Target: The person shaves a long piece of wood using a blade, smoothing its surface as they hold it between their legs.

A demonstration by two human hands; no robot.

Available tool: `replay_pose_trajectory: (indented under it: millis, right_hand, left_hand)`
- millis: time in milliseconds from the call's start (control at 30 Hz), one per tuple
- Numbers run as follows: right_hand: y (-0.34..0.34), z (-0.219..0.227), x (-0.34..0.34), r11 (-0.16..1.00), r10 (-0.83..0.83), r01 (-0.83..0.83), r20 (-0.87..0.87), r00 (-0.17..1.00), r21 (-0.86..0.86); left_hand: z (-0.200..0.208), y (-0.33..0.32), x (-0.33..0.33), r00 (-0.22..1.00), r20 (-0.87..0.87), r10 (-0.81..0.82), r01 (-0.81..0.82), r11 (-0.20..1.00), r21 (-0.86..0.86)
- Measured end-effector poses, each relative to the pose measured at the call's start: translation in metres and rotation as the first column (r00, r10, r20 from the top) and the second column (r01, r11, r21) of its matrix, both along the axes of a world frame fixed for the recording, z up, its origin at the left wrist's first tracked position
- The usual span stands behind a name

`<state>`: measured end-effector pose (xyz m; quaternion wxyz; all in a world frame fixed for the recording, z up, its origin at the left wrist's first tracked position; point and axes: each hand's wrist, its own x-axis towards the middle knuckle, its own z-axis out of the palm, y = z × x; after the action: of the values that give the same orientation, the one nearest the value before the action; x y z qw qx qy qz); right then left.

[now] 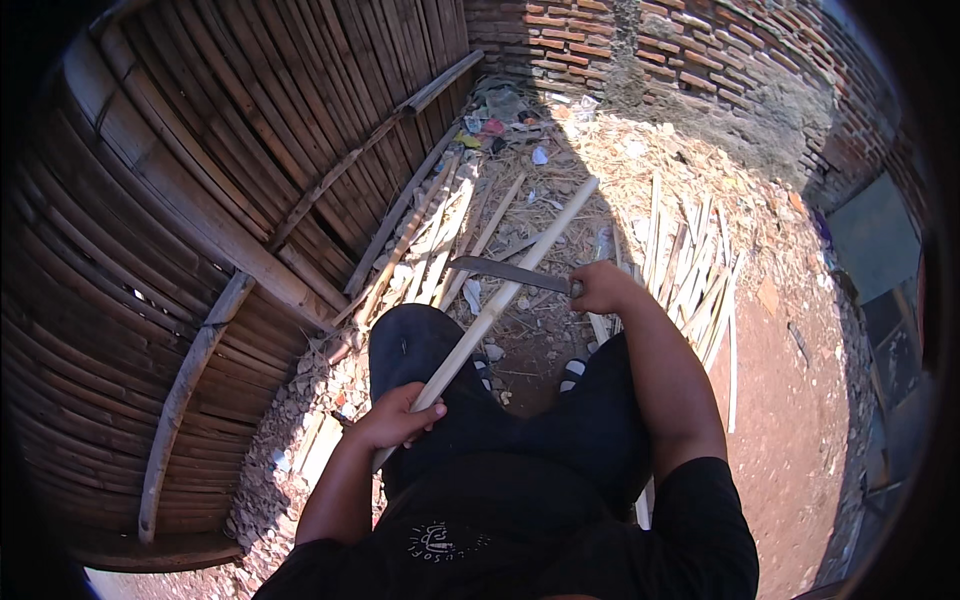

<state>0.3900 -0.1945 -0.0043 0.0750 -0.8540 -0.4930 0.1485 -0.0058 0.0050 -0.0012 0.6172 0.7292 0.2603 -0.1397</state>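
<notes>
My left hand (402, 416) is wrapped round the lower part of a long pale bamboo strip (468, 342), close to my left thigh. From there the strip slants up and away to the right, past my knees. My right hand (600, 288) grips the handle of a machete (515, 273), its fingers closed. The dark blade points left and lies across the strip beyond its middle. Whether the edge touches or cuts into the strip cannot be made out.
A bamboo-slat wall (230, 150) stands close on the left. Split bamboo strips (690, 270) lie in a heap at right, with more strips (440, 235) along the wall. Shavings and litter (540, 155) cover the ground toward the brick wall (690, 60). My sandalled feet (572, 374) are below.
</notes>
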Motion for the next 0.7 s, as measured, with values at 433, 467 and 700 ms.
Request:
replay_pose_trajectory:
  millis: [433,467,700]
  right_hand:
    - [0.0055,-0.0016,-0.0026,0.999,-0.036,0.037,-0.024,0.999,0.026]
    - [0.0055,-0.0038,-0.0019,0.998,-0.047,0.048,-0.021,0.999,0.044]
    - [0.0023,0.0014,-0.0048,1.000,-0.005,0.006,-0.058,0.998,0.008]
  left_hand:
    - [0.0007,-0.0014,-0.0009,1.000,0.015,0.003,-0.003,1.000,0.013]
    - [0.0018,-0.0017,-0.0005,1.000,0.007,0.003,-0.003,1.000,0.018]
    - [0.0003,0.0004,0.0010,1.000,0.007,-0.012,0.012,1.000,-0.001]
